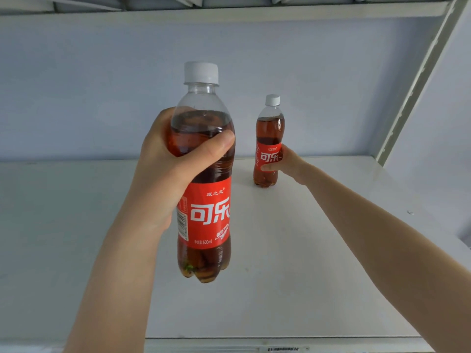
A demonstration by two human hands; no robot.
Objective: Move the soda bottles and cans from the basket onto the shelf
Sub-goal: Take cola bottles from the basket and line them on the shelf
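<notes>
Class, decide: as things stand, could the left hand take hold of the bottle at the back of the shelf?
Probably not. The left hand is full, gripping the near bottle, and the right hand holds the far bottle around its label. The path between looks free.

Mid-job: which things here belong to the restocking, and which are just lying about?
Job: near cola bottle in left hand; far cola bottle in right hand; shelf.
Lying about: small speck on shelf; barcode tag on its front edge.
</notes>
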